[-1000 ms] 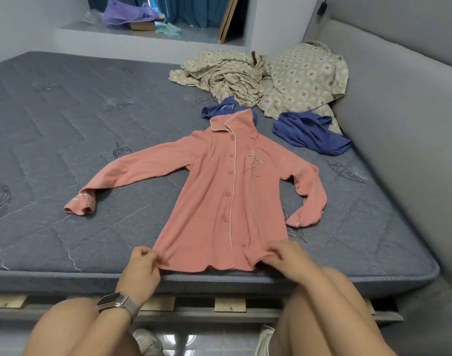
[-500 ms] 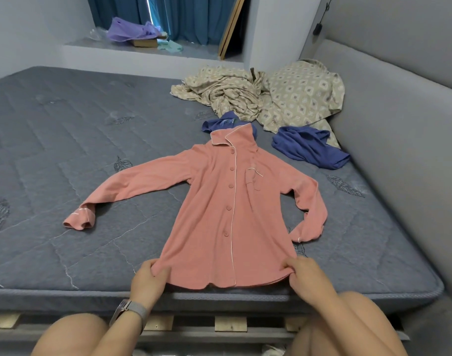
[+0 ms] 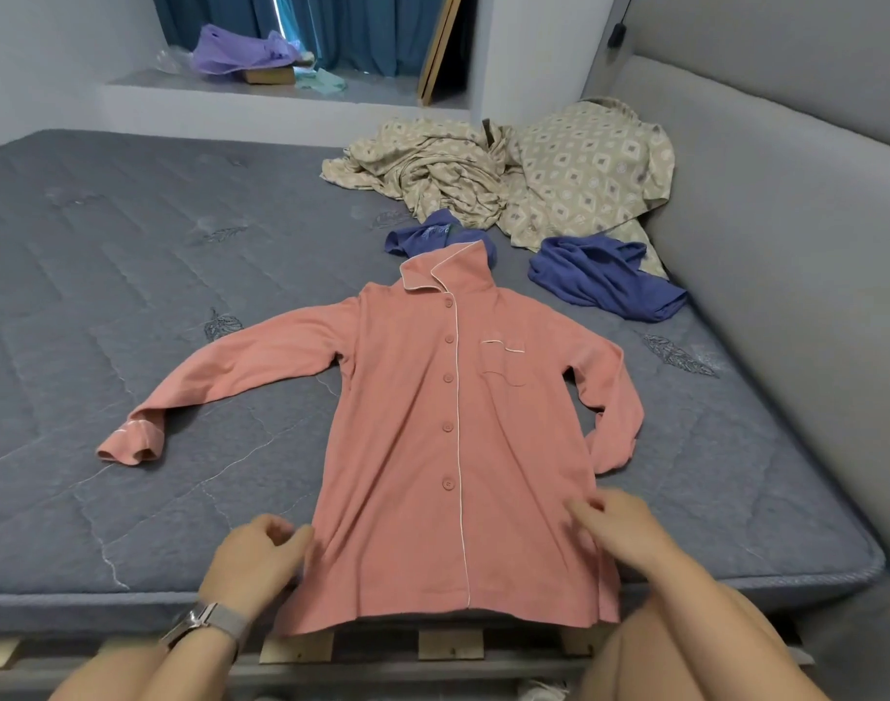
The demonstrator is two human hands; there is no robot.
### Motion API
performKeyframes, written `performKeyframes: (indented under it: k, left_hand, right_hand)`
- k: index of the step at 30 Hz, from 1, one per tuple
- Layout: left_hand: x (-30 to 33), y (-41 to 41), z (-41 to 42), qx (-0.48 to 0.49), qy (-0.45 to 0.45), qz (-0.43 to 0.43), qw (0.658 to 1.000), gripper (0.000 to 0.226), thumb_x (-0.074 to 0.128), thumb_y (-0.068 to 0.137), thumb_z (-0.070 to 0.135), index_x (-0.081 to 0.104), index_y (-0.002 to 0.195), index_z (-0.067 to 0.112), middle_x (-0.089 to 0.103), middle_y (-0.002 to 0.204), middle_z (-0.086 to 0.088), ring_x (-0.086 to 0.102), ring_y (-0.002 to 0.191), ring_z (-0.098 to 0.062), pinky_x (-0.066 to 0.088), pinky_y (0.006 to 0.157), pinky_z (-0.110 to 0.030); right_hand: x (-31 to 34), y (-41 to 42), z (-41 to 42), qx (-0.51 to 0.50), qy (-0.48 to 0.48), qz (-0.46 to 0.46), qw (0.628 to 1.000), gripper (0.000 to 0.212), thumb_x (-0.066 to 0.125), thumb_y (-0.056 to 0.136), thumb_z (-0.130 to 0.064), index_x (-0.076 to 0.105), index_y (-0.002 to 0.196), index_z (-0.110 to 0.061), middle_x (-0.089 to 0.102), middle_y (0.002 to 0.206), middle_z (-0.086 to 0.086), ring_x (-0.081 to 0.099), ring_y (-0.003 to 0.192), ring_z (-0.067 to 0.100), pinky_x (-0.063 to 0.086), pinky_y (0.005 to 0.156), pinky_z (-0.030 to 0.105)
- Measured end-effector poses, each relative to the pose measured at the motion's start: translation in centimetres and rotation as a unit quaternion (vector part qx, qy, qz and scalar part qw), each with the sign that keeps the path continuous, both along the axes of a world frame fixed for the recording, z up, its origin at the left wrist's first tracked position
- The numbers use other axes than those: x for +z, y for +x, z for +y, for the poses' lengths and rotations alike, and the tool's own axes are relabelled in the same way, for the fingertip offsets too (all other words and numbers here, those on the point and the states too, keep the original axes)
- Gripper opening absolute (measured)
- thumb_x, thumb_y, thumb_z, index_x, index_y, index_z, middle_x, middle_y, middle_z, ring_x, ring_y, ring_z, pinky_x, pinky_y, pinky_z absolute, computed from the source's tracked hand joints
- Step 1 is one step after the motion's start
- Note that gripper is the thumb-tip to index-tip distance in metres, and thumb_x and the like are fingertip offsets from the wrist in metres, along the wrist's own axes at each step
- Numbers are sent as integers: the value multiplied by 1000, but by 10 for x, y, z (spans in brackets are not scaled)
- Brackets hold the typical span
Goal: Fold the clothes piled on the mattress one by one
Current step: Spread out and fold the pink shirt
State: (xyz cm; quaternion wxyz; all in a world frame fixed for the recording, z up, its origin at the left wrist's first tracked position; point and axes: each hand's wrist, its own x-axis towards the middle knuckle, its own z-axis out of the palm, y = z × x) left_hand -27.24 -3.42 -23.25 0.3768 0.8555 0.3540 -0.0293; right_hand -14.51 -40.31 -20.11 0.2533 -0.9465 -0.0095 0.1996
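A pink long-sleeved button shirt (image 3: 432, 437) lies front up on the grey mattress (image 3: 154, 306), collar away from me. Its hem hangs over the front edge. The left sleeve stretches out to the left and the right sleeve bends down along the body. My left hand (image 3: 260, 554), with a watch on the wrist, touches the shirt's left side edge with loosely curled fingers. My right hand (image 3: 619, 523) rests on the shirt's right side near the sleeve cuff, fingers relaxed. Neither hand visibly holds cloth.
Crumpled beige patterned clothes (image 3: 523, 169) lie at the back right. In front of them are a blue garment (image 3: 604, 275) and another blue piece (image 3: 432, 235) partly under the pink collar. A grey padded headboard (image 3: 786, 245) runs along the right. Wooden slats show below the mattress.
The shirt slid toward me, so its hem now hangs over the mattress edge. Both hands let go of the hem corners and moved up to the shirt's sides.
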Motion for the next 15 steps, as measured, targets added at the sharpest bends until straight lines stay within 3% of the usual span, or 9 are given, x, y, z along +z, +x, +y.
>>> performKeyframes:
  k: [3, 6, 8, 11, 15]
  left_hand:
    - [-3, 24, -5, 32, -38, -11, 999, 31, 71, 83, 36, 66, 101, 11, 66, 87, 1, 63, 89, -23, 46, 83, -30]
    - [-6, 52, -14, 23, -48, -25, 998, 51, 71, 77, 43, 63, 113, 7, 63, 91, -1, 62, 101, -26, 42, 88, -32]
    - [-10, 73, -15, 25, -67, -37, 997, 56, 66, 70, 48, 65, 109, 9, 66, 94, -4, 64, 99, -27, 45, 88, -34]
    - [-20, 107, -10, 48, -76, -49, 995, 38, 71, 78, 40, 69, 101, 10, 71, 96, -5, 66, 94, -26, 50, 87, -36]
    - [-33, 147, 5, 90, -102, -92, 986, 29, 74, 76, 40, 72, 94, 17, 72, 84, 4, 68, 87, -20, 53, 84, -37]
  right_hand:
    - [-7, 26, 3, -62, 34, -69, 995, 5, 63, 86, -14, 59, 86, -17, 61, 86, 0, 59, 87, 22, 32, 64, 24]
    - [-21, 53, 12, -116, 70, -59, 989, 35, 62, 87, -10, 57, 121, -3, 62, 112, 6, 58, 108, 24, 35, 81, 21]
    - [-28, 72, 19, -139, 85, -98, 982, 42, 62, 87, -8, 55, 127, 0, 62, 122, 14, 58, 113, 27, 38, 89, 26]
    - [-38, 103, 27, -141, 73, -146, 976, 47, 63, 85, -10, 53, 130, -1, 59, 128, 17, 54, 120, 31, 39, 98, 34]
    - [-53, 139, 38, -98, 60, -171, 978, 46, 62, 86, -13, 54, 131, -8, 62, 127, 14, 56, 116, 33, 42, 99, 38]
